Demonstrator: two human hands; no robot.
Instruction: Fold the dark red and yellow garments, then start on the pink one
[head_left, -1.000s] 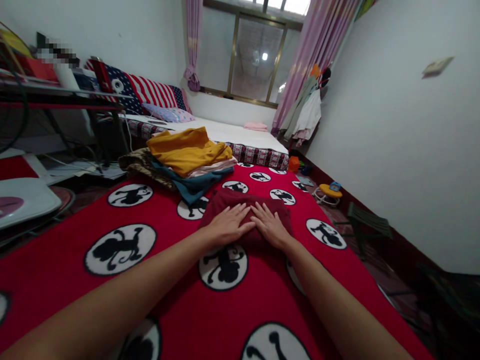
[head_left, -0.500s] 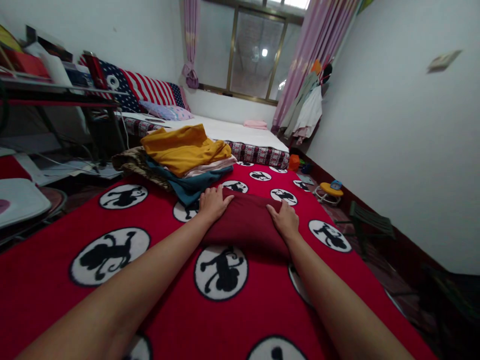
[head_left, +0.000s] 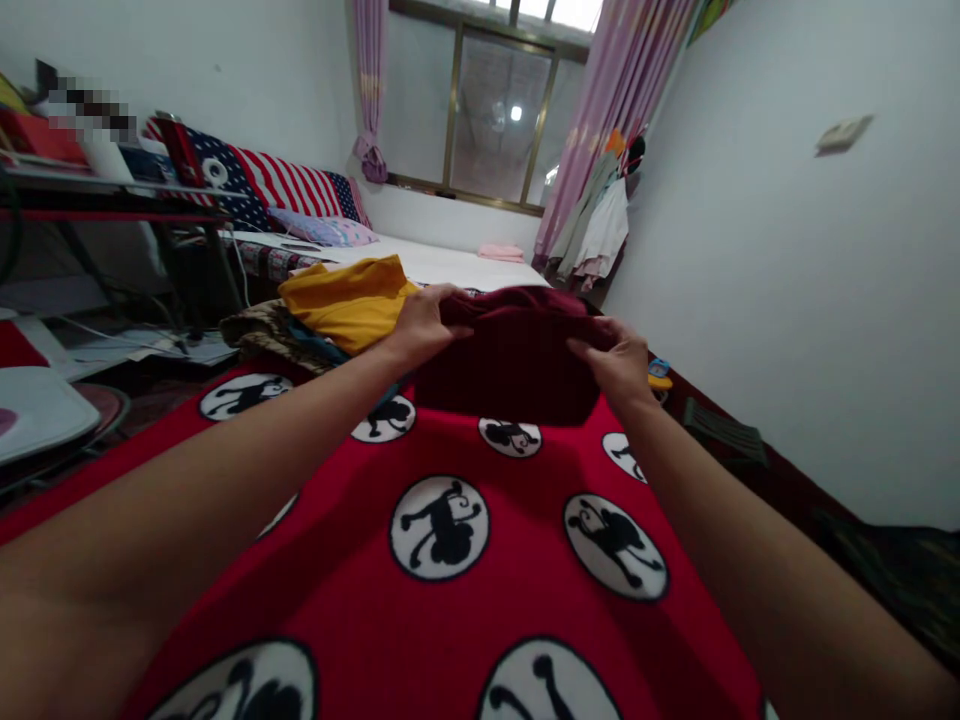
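A folded dark red garment (head_left: 510, 365) hangs between my hands above the red blanket (head_left: 517, 540); its exact kind does not show. My left hand (head_left: 433, 325) pinches its upper left corner, and my right hand (head_left: 616, 360) grips the upper right corner. Behind my left hand lies a pile of clothes, with a mustard-yellow garment (head_left: 341, 300) on top, a dark teal one (head_left: 319, 343) partly hidden below, and a brown patterned piece (head_left: 262, 335) at its left. White circles with black monkey figures mark the blanket.
A white-covered bed (head_left: 427, 262) with a folded pink cloth (head_left: 501, 252) stands at the back under the window. To the left are a cluttered desk (head_left: 112, 205) and a white chair (head_left: 45, 410). A dark green folding stool (head_left: 724, 435) is by the right wall.
Both hands have lifted the dark red garment off the blanket, raising it up and away from me. It now hides part of the clothes pile and the far bed edge.
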